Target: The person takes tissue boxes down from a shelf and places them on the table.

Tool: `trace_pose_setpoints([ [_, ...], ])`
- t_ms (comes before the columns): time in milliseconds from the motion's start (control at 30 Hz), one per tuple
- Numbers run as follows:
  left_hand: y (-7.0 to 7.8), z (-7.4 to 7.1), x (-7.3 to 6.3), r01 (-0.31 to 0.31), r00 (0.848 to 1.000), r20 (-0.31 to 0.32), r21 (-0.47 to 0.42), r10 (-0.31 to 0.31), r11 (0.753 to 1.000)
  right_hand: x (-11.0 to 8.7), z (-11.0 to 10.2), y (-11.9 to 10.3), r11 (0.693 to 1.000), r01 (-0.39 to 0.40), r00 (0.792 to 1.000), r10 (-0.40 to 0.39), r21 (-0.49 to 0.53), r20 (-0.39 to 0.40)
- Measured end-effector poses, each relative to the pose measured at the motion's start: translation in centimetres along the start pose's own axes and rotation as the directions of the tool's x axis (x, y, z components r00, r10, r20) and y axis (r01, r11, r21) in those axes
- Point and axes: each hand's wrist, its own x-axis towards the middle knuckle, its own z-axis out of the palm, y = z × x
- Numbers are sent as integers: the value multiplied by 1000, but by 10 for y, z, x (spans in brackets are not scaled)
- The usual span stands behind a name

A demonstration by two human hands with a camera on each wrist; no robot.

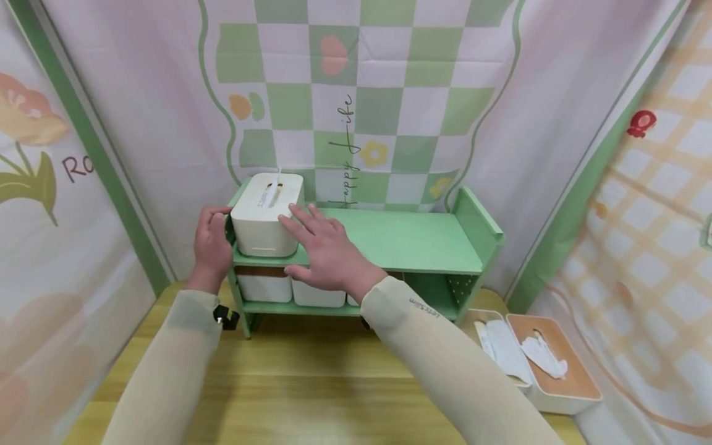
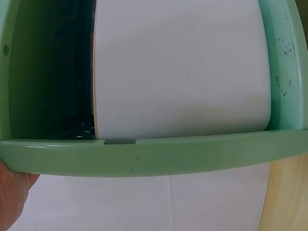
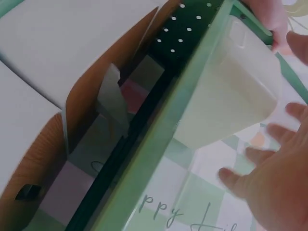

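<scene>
A white tissue box [image 1: 266, 232] with a tissue sticking out of its slotted lid stands at the left end of the green shelf's [image 1: 411, 238] top board. My left hand [image 1: 213, 247] grips the shelf's left side panel, fingers bent over its edge beside the box; in the left wrist view only part of this hand [image 2: 12, 197] shows at the green edge. With spread fingers, my right hand [image 1: 334, 250] reaches to the box's right front corner, its fingertips overlapping it. The right wrist view shows those fingers [image 3: 232, 180] separated and holding nothing.
White bins [image 1: 264, 288] with brown tops sit on the lower shelf board, partly behind my right hand. On the wooden table's [image 1: 311, 371] right side is a white box with a brown lid [image 1: 553, 352] and tissues. Printed curtains [image 1: 384, 55] hang behind and at both sides.
</scene>
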Motion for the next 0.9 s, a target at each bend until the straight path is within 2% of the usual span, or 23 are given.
trace_pose_setpoints([
  [100, -1, 0, 0, 2, 1000, -1, 8, -2, 1000, 5, 2, 0, 999, 41, 999, -41, -30, 22],
  [200, 0, 0, 0, 10, 1000, -3, 13, -10, 1000, 9, 3, -1, 996, 56, 998, -56, -68, -2],
  [367, 1, 0, 0, 4, 1000, 0, 5, -4, 1000, 12, 2, -2, 988, 29, 997, -39, -154, -64],
  [600, 0, 1, -1, -5, 1000, 3, -7, 5, 1000, 14, -2, -6, 983, -36, 996, 21, -182, -82],
  [700, 0, 1, -1, -1, 1000, -1, -5, 1, 1000, 17, -5, -11, 979, -23, 998, 9, -201, -69],
  [800, 1, 0, 0, 14, 1000, -5, 2, -14, 1000, 22, -6, -16, 975, 2, 1000, -7, -223, -22],
  [900, 2, 1, -1, 19, 1000, -6, 0, -19, 1000, 24, -7, -18, 971, -5, 1000, 8, -241, 10],
])
